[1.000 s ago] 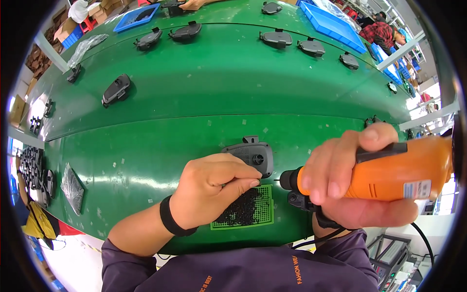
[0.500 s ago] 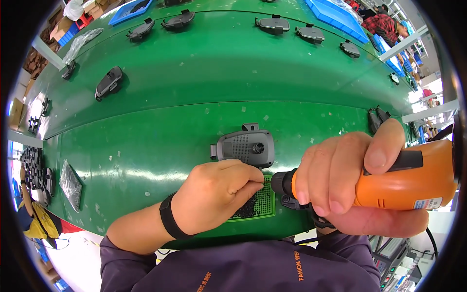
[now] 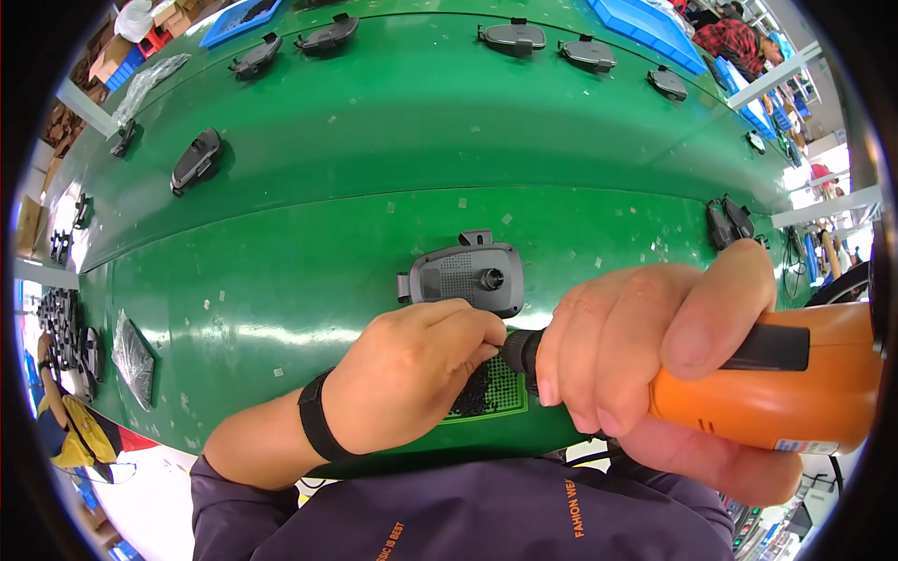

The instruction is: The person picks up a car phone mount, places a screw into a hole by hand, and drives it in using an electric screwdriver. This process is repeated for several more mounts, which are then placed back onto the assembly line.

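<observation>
Orange plastic covers the power screwdriver (image 3: 823, 381) that the right hand (image 3: 645, 341) grips, fingers wrapped around its body and its dark nose pointing left. The left hand (image 3: 398, 374), with a black band (image 3: 318, 421) on its wrist, has thumb and forefinger pinched together right by that nose; whether a small piece sits between them, I cannot tell. Under the pinch, a green mesh basket (image 3: 514, 400) holds loose small black pieces (image 3: 473, 400), partly covered by the left hand. Just beyond that hand, a grey device (image 3: 447, 280) with a round black stub lies on the green table (image 3: 299, 252). More grey devices (image 3: 513, 37) lie farther off, and a plastic bag (image 3: 134, 360) rests at left.
</observation>
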`<state>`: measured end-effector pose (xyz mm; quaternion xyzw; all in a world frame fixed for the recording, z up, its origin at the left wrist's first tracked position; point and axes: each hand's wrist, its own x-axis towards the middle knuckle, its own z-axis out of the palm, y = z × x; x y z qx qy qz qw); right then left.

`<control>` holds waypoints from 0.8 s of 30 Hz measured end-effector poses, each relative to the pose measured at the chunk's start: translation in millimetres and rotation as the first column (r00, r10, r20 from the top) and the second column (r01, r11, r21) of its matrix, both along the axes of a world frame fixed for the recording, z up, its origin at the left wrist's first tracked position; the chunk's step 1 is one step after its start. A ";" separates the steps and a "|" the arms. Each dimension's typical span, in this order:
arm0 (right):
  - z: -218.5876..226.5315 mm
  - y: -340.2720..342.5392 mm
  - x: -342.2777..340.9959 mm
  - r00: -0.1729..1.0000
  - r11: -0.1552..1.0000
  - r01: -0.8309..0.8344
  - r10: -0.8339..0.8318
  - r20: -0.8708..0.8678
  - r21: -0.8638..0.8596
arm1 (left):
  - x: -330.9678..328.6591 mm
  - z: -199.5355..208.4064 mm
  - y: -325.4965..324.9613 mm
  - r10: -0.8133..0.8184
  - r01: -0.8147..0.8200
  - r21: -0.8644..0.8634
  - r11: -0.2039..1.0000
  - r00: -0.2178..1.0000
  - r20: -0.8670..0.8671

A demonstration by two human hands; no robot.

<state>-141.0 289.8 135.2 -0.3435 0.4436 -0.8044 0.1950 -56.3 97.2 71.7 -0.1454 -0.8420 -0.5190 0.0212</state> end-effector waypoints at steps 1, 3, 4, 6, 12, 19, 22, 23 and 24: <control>-0.1 -0.2 -0.2 1.000 1.000 0.001 -0.001 -0.004 0.004 | -0.7 -0.4 -0.1 0.006 -0.006 -0.005 1.000 1.000 -0.001; -0.4 0.9 -0.7 1.000 1.000 0.000 0.001 -0.017 0.009 | -2.9 -4.4 -0.4 -0.008 0.008 0.022 1.000 1.000 -0.021; 0.0 2.3 -1.6 1.000 1.000 -0.002 0.002 -0.025 0.011 | -5.4 -4.7 -0.4 -0.016 0.018 0.047 0.999 0.999 -0.044; -6.7 1.6 -13.4 0.999 1.000 0.000 0.000 -0.037 0.010 | -6.8 -1.2 -2.1 -0.028 0.033 0.071 0.997 0.997 -0.069; -37.1 -2.3 -53.0 0.969 0.977 0.213 -0.214 -0.122 -0.022 | -3.0 6.8 -14.5 0.088 -0.124 -0.527 0.841 0.992 -0.093; -42.3 -17.3 -52.3 0.944 0.941 0.326 -0.329 0.027 0.092 | -0.2 1.8 -12.6 0.063 -0.124 -0.719 0.683 0.992 -0.112; -45.7 -19.3 -53.0 0.945 0.946 0.321 -0.324 0.057 0.046 | -0.4 -0.1 -11.3 0.064 -0.128 -0.726 0.676 0.991 -0.116; -44.9 -19.5 -52.5 0.943 0.944 0.324 -0.328 0.060 0.069 | -0.6 -0.7 -11.2 0.063 -0.128 -0.726 0.676 0.991 -0.116; -44.0 -19.7 -52.0 0.941 0.941 0.327 -0.333 0.062 0.091 | -0.8 -1.1 -11.0 0.062 -0.127 -0.726 0.676 0.991 -0.116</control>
